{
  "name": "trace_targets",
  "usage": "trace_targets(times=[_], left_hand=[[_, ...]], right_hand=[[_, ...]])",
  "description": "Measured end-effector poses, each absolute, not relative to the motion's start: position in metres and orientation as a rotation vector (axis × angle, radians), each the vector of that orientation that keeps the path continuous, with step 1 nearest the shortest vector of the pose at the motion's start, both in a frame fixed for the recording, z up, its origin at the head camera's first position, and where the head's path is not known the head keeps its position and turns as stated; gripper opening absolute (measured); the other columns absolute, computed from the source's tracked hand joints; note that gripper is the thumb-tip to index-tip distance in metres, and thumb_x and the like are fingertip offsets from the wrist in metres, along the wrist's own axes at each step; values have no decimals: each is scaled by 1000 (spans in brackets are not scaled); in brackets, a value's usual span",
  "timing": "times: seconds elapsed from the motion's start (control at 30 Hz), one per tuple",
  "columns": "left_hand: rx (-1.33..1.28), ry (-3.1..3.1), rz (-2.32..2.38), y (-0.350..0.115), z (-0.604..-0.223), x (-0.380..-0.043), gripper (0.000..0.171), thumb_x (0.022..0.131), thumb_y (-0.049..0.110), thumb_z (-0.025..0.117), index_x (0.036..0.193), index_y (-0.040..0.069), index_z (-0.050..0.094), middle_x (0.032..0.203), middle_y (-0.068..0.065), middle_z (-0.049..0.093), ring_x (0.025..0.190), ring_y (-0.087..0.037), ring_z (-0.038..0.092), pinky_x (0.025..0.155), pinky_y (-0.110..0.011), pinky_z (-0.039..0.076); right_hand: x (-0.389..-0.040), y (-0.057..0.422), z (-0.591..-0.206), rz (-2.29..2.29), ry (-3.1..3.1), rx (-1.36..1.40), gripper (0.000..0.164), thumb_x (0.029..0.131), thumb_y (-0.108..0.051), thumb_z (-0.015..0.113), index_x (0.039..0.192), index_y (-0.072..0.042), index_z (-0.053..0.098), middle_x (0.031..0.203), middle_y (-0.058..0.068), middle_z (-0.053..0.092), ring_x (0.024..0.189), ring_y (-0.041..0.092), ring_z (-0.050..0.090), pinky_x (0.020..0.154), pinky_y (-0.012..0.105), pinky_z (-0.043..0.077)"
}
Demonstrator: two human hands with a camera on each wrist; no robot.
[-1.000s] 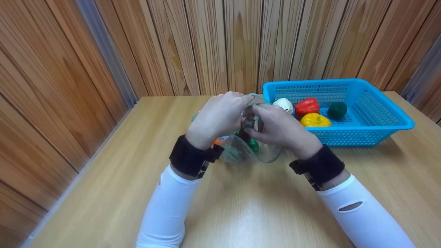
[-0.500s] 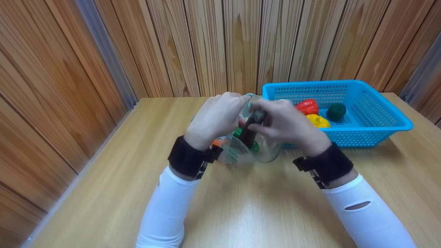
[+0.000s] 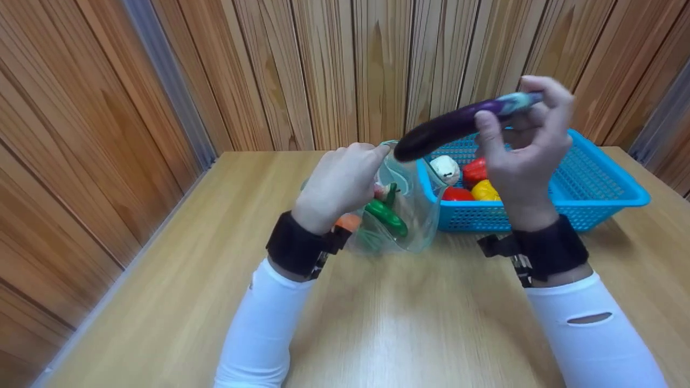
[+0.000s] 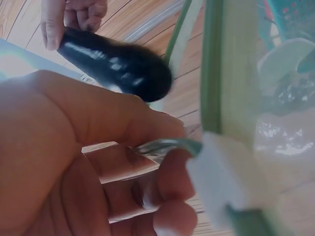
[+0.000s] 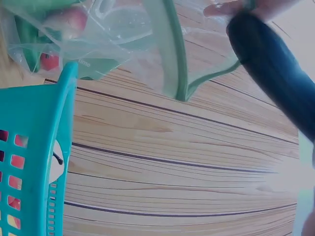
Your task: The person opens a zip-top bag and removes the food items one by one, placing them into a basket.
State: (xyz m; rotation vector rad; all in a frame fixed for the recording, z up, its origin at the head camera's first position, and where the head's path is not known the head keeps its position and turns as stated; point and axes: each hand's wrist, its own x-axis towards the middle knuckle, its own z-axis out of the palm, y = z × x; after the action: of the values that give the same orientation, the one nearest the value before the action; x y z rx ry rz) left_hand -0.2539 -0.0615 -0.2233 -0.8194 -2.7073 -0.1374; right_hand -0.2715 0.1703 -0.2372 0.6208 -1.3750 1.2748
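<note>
My right hand (image 3: 531, 145) holds a dark purple eggplant (image 3: 444, 128) by its pale stem end, in the air above the near left of the basket. The eggplant slants, with its round end lower and toward the bag. My left hand (image 3: 342, 180) pinches the rim of a clear zip bag (image 3: 423, 229) that stands on the table. A white slider (image 4: 224, 172) sits on the bag's green zip in the left wrist view. Inside the bag are a long green pepper (image 3: 387, 217), something orange (image 3: 349, 221) and a pinkish round thing (image 5: 69, 22), partly hidden.
A blue plastic basket (image 3: 598, 203) stands right of the bag. It holds a white bulb-like vegetable (image 3: 446, 168), a red bell pepper (image 3: 474, 171), a yellow one (image 3: 486, 190) and a red round thing (image 3: 457, 194). Wood-plank walls (image 3: 323, 70) rise behind and left.
My right hand has drawn the eggplant up out of the bag and carried it right, over the basket. The left hand has stayed at the bag's rim.
</note>
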Motion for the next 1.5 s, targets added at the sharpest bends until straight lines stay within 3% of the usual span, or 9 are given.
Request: trace_targets(times=[0.3,0.4,0.5,0.6,0.77,0.93,1.07,1.3,1.5], left_hand=[[-841,-2739,-174,-60,-223,-254,54,89,16,76,139,11,58,116,-7,70,91,-19,66,75,-27,57],[-845,-2756,-164,-60,-223,-254,56,90,16,74,143,13,55,120,-7,69,94,-19,65,77,-26,57],[-858,-2762,-162,-59,-222,-253,56,91,14,72,145,14,53,125,-7,68,96,-19,65,78,-26,57],[-882,-2752,-178,-59,-222,-253,57,91,8,69,145,17,53,126,-5,68,92,-17,65,73,-24,56],[-915,-2736,-196,-58,-222,-252,60,90,2,67,146,19,53,120,-4,70,85,-16,63,62,-23,52],[-909,-2748,-198,-59,-222,-253,60,91,6,68,147,17,51,119,-6,70,84,-16,63,64,-23,52],[-911,-2751,-203,-58,-222,-253,60,91,7,69,147,17,51,121,-6,69,86,-16,64,67,-23,54],[-904,-2759,-192,-58,-222,-254,59,92,10,69,147,17,50,121,-5,69,90,-17,64,70,-24,55],[-899,-2734,-167,-58,-222,-254,58,92,11,67,147,16,50,113,-5,69,84,-17,62,68,-24,54]], right_hand=[[-282,186,-238,1066,-1533,360,34,87,-17,77,114,-6,59,100,7,73,77,7,71,65,10,51],[-295,194,-249,928,-1711,290,28,89,-18,75,109,-3,63,103,10,73,83,16,73,69,5,47],[-309,203,-263,851,-1869,211,26,91,-13,72,110,2,62,106,17,72,93,31,71,80,16,53],[-321,214,-276,830,-2073,146,18,91,-3,66,106,6,62,112,21,70,101,38,66,89,39,56],[-332,227,-292,774,-2681,54,21,89,1,55,106,6,65,114,29,62,98,41,55,79,50,51],[-333,228,-291,718,-2908,110,30,91,-7,54,116,7,65,115,31,61,97,40,55,78,50,50],[-325,220,-284,711,-2766,166,28,92,-8,53,113,3,66,108,28,66,85,35,63,69,46,53],[-307,193,-273,688,-2228,476,17,88,-2,54,92,1,71,83,17,73,61,26,61,58,18,40],[-293,169,-267,680,-1913,991,20,77,11,48,71,-1,62,63,8,62,52,16,48,53,18,38]])
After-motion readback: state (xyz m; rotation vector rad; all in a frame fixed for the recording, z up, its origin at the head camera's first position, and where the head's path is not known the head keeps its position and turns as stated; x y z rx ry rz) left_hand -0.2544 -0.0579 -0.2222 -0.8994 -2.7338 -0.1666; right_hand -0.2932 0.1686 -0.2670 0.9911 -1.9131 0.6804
